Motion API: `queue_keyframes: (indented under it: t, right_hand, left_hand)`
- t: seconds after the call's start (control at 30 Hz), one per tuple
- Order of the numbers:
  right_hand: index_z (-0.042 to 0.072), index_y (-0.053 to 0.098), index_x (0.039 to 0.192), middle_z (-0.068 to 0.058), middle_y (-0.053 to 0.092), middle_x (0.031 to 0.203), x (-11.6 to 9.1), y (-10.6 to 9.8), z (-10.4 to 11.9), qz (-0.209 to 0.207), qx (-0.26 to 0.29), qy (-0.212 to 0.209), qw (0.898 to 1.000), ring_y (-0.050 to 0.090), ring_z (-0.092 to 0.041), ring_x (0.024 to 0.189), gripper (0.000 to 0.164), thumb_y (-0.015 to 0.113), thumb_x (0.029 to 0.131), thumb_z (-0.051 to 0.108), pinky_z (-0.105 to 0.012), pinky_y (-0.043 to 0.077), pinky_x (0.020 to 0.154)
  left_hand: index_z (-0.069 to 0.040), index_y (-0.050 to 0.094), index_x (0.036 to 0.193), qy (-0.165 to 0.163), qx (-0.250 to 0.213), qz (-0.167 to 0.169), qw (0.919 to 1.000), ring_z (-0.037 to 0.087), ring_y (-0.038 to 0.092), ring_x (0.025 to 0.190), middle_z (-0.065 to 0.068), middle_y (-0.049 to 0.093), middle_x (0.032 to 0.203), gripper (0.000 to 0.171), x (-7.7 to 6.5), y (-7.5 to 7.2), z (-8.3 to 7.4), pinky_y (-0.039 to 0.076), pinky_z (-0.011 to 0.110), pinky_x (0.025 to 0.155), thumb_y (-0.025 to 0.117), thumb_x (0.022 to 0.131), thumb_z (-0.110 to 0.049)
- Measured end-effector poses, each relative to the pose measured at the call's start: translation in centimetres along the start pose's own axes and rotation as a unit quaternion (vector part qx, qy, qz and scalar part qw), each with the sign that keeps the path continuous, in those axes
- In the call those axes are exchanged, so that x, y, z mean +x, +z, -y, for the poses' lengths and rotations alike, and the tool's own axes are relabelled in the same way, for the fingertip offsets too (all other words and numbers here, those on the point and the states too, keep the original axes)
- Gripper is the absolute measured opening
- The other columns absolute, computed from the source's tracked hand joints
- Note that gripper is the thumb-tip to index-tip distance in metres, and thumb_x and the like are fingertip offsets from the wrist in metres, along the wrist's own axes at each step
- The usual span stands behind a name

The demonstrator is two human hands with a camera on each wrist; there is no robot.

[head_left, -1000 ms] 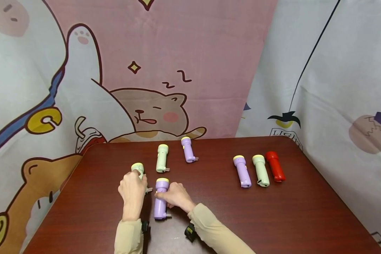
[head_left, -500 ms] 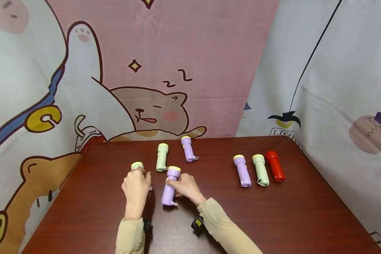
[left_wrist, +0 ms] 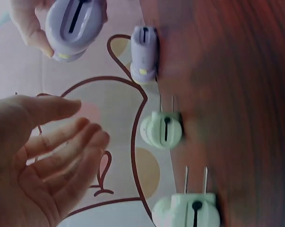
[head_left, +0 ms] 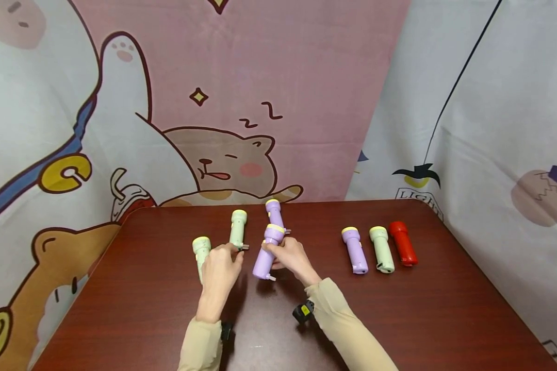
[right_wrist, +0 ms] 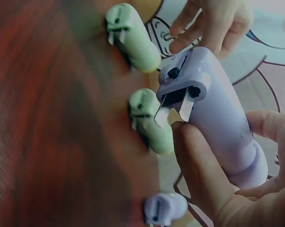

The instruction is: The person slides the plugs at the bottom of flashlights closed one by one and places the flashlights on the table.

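I am working over a wide reddish-brown surface [head_left: 436, 309]. My right hand [head_left: 295, 256] is gripping a purple flashlight [head_left: 262, 265] between thumb and fingers; over the last second it has been lifting it and carrying it forward and rightward, and is now holding it in the air, just this side of the far purple flashlight [head_left: 274, 212]. My left hand [head_left: 219, 272] has been moving off the left green flashlight [head_left: 201, 250], which is lying on the surface, and is hovering empty, fingers relaxed, near the back green flashlight [head_left: 238, 225]. So, I am judging, only the purple one is being handled. Smallest of all, metal prongs [right_wrist: 186, 108] are sticking out near its base.
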State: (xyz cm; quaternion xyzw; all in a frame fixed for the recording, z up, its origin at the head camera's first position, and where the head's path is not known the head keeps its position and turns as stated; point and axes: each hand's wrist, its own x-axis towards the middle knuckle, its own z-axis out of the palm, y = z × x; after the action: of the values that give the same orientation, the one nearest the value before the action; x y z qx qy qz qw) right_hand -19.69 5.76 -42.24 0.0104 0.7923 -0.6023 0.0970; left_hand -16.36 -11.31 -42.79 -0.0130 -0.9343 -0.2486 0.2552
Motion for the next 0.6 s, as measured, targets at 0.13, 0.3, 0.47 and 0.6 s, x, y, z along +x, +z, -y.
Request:
queue_keyframes:
  t: [0.13, 0.3, 0.47, 0.6]
  right_hand:
    - [-0.005, 0.06, 0.094, -0.018, 0.068, 0.088, 0.2, -1.2, 0.7, -0.016, 0.006, 0.003, 1.0, 0.067, -0.015, 0.064, 0.038, 0.069, 0.082, 0.029, -0.041, 0.059, 0.067]
    - [-0.004, 0.059, 0.09, -0.015, 0.068, 0.083, 0.4, -2.5, 1.3, -0.034, 0.012, 0.008, 0.999, 0.066, -0.014, 0.062, 0.037, 0.069, 0.082, 0.031, -0.039, 0.059, 0.067]
    - [-0.003, 0.059, 0.089, -0.013, 0.066, 0.081, 0.4, -3.6, 1.8, -0.04, 0.011, 0.012, 0.999, 0.066, -0.014, 0.059, 0.037, 0.07, 0.082, 0.032, -0.038, 0.059, 0.066]
    - [-0.003, 0.059, 0.089, -0.012, 0.065, 0.082, 0.4, -4.3, 2.1, -0.043, 0.005, 0.012, 0.999, 0.066, -0.015, 0.06, 0.036, 0.069, 0.082, 0.032, -0.04, 0.059, 0.069]
  left_hand:
    - [-0.008, 0.073, 0.083, 0.051, -0.036, -0.011, 0.998, 0.023, 0.068, 0.065, 0.006, 0.071, 0.073, 0.009, 0.1, 0.3, -0.9, 0.051, 0.039, 0.054, 0.075, 0.077, -0.014]
    - [-0.009, 0.071, 0.085, 0.096, -0.058, -0.004, 0.9936, 0.02, 0.068, 0.066, 0.004, 0.072, 0.077, 0.009, 0.2, 0.6, -1.8, 0.051, 0.034, 0.055, 0.074, 0.08, -0.016]
    - [-0.011, 0.072, 0.087, 0.118, -0.087, -0.011, 0.9892, 0.017, 0.068, 0.067, 0.002, 0.073, 0.079, 0.008, 0.0, 0.9, -2.7, 0.051, 0.032, 0.056, 0.071, 0.085, -0.018]
    - [-0.01, 0.072, 0.089, 0.13, -0.116, -0.021, 0.9845, 0.015, 0.068, 0.069, 0.002, 0.072, 0.08, 0.011, -0.1, 1.0, -3.5, 0.052, 0.03, 0.059, 0.068, 0.087, -0.02]
